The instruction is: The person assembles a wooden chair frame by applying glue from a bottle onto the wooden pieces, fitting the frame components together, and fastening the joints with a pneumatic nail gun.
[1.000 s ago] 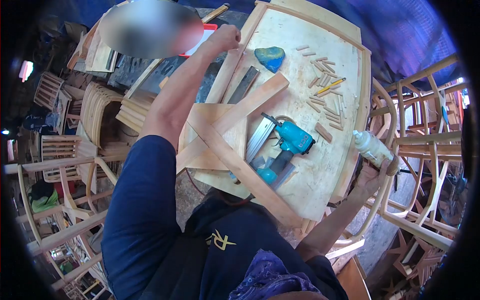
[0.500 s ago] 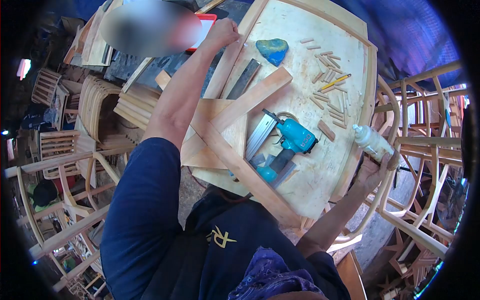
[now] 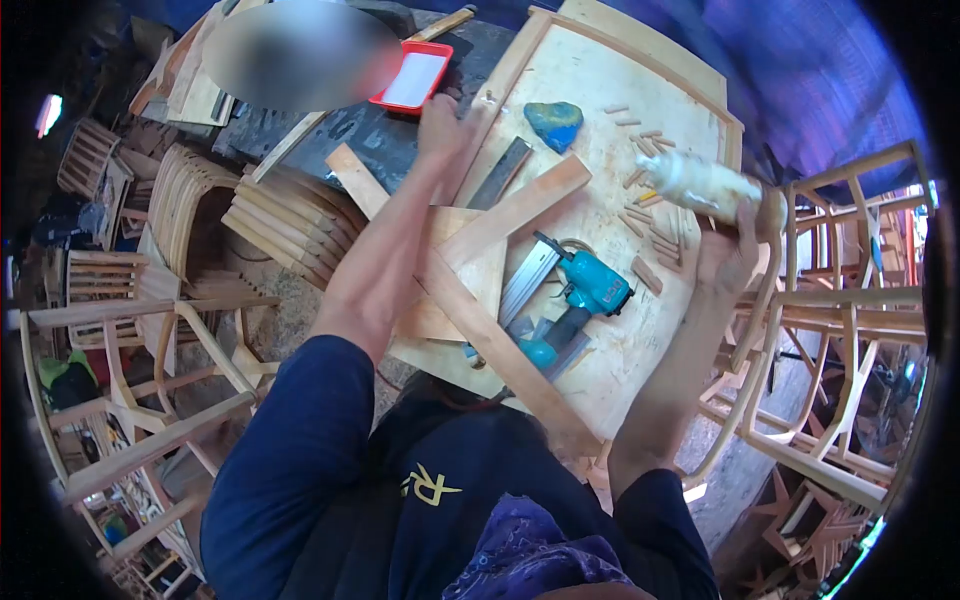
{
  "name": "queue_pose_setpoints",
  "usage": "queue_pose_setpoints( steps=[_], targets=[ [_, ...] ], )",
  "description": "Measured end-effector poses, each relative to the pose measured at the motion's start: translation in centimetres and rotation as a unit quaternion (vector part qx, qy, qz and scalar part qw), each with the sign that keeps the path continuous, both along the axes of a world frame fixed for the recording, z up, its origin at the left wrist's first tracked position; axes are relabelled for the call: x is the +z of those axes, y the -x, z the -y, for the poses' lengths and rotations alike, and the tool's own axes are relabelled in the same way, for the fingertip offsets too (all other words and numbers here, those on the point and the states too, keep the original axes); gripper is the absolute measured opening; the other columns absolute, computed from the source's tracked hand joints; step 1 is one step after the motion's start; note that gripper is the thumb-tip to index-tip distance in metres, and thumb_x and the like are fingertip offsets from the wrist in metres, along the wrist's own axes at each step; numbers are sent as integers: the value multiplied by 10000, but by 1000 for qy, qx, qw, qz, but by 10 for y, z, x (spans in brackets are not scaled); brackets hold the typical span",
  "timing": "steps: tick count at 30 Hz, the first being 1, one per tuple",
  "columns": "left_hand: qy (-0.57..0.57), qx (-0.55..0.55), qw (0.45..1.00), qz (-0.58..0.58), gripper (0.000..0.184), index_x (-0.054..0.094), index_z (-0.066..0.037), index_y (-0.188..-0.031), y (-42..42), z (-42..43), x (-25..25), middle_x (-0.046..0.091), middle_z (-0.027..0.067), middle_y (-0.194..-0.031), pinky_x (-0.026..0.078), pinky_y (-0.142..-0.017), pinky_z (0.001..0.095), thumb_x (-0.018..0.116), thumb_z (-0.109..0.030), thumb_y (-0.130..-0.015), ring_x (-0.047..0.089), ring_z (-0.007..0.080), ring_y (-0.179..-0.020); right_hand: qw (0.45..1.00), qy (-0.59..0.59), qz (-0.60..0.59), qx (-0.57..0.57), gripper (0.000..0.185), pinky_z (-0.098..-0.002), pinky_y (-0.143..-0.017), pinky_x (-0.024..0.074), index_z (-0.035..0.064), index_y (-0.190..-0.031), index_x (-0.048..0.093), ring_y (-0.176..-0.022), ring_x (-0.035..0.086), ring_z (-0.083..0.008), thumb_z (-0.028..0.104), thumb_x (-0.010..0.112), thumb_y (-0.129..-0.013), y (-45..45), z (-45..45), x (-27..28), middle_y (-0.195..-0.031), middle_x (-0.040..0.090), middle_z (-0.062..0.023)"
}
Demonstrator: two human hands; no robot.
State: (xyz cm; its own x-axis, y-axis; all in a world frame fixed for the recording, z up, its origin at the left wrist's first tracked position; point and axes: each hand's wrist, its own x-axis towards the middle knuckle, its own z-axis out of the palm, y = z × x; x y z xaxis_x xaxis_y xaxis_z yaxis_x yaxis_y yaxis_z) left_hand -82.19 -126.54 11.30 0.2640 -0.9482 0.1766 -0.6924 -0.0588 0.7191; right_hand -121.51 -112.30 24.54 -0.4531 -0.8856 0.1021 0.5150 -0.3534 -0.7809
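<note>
My right hand (image 3: 728,252) is wrapped round the base of a whitish squeeze bottle (image 3: 700,182), tilted on its side above the board with its nozzle to the left. Below the nozzle, several short wooden dowels (image 3: 636,218) and a yellow pencil (image 3: 648,196) lie on the pale board (image 3: 625,330). My left hand (image 3: 447,128) is at the board's raised left edge, close to a red tray (image 3: 445,50) with a white inside. Its fingers are curled; whatever they hold, if anything, is hidden. Crossed wooden slats (image 3: 490,330) lie under my left forearm.
A teal nail gun (image 3: 597,283) rests on the board beside the slats. Near the far end sits a blue and yellow lump (image 3: 553,126). Wooden chair frames (image 3: 800,310) stand at right and more at left (image 3: 150,440). Curved wooden parts (image 3: 190,215) are stacked at left.
My right hand has raised the bottle up and left over the dowels. My left hand has come down along the board's edge toward me, and the red tray shows more fully.
</note>
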Motion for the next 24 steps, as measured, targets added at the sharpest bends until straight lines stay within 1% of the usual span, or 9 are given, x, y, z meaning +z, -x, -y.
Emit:
queue_pose_setpoints(
  steps=[1, 2, 4, 5, 6, 11, 18, 19, 24],
  targets=[
    [-6, 13, 1000, 22, 610, 640, 15, -1111, 6, -12, -4, 622, 248, -1143, 519, -913, 464, 819, -463, -777, 637, 389, -1037, 1000, -6, -7, 16, 523, -604, -1015, 502, 119, -1375, 520, -1250, 570, -309, 55, 721, -897, -15, 19, 2, -1329, 583, -118],
    [-93, -26, 995, 14, 735, 560, -6, -1251, 9, -21, 2, 518, 248, -1275, 479, -986, 484, 829, -481, -759, 550, 412, -1187, 999, -13, -14, 32, 564, -611, -1035, 487, 124, -1390, 510, -1273, 551, -313, 48, 730, -876, -31, 37, 3, -1339, 574, -130],
    [-71, -18, 994, 76, 735, 580, -12, -1209, 14, -30, -7, 556, 226, -1231, 492, -967, 442, 816, -536, -751, 575, 377, -1144, 996, 2, -59, 65, 534, -598, -997, 519, 106, -1362, 525, -1207, 596, -308, 43, 735, -875, -70, 66, 11, -1279, 602, -115],
    [-76, -14, 995, 64, 716, 571, -18, -1217, 14, -29, -9, 557, 218, -1228, 490, -972, 452, 808, -513, -756, 572, 378, -1151, 992, 5, -86, 88, 518, -578, -952, 555, 95, -1338, 532, -1158, 621, -295, 28, 744, -869, -89, 77, 19, -1257, 609, -106],
    [-81, -8, 995, 52, 698, 563, -23, -1224, 14, -28, -8, 558, 211, -1226, 489, -978, 462, 800, -489, -761, 570, 380, -1157, 992, 31, -94, 81, 479, -504, -845, 620, 4, -1257, 573, -1063, 667, -262, 49, 796, -835, -103, 95, 10, -1178, 635, -110],
    [-87, -7, 994, 69, 627, 522, -45, -1272, 16, -28, -5, 546, 193, -1254, 473, -992, 515, 738, -373, -783, 546, 370, -1210, 981, 5, -166, 97, 471, -445, -757, 650, -4, -1221, 578, -1012, 687, -238, 77, 816, -823, -157, 152, -14, -1157, 644, -123],
    [-117, -26, 990, 68, 617, 488, 2, -1285, 16, -29, 5, 515, 209, -1281, 427, -1010, 568, 704, -341, -819, 510, 379, -1246, 967, 2, -240, 90, 519, -415, -728, 655, -14, -1218, 573, -953, 705, -236, 131, 845, -801, -188, 194, -33, -1119, 655, -140],
    [-123, -32, 990, 57, 619, 480, 7, -1289, 15, -29, 7, 510, 208, -1284, 410, -1020, 575, 699, -336, -822, 510, 383, -1242, 967, -2, -235, 96, 534, -382, -727, 656, -8, -1228, 563, -967, 699, -224, 114, 850, -794, -189, 197, -33, -1121, 664, -136],
    [-117, -25, 990, 71, 592, 507, 1, -1246, 16, -29, 7, 525, 183, -1243, 412, -978, 531, 732, -324, -804, 518, 345, -1197, 962, -4, -257, 89, 550, -382, -736, 656, -17, -1239, 560, -970, 699, -222, 101, 849, -786, -196, 208, -35, -1142, 656, -147]
  ],
)
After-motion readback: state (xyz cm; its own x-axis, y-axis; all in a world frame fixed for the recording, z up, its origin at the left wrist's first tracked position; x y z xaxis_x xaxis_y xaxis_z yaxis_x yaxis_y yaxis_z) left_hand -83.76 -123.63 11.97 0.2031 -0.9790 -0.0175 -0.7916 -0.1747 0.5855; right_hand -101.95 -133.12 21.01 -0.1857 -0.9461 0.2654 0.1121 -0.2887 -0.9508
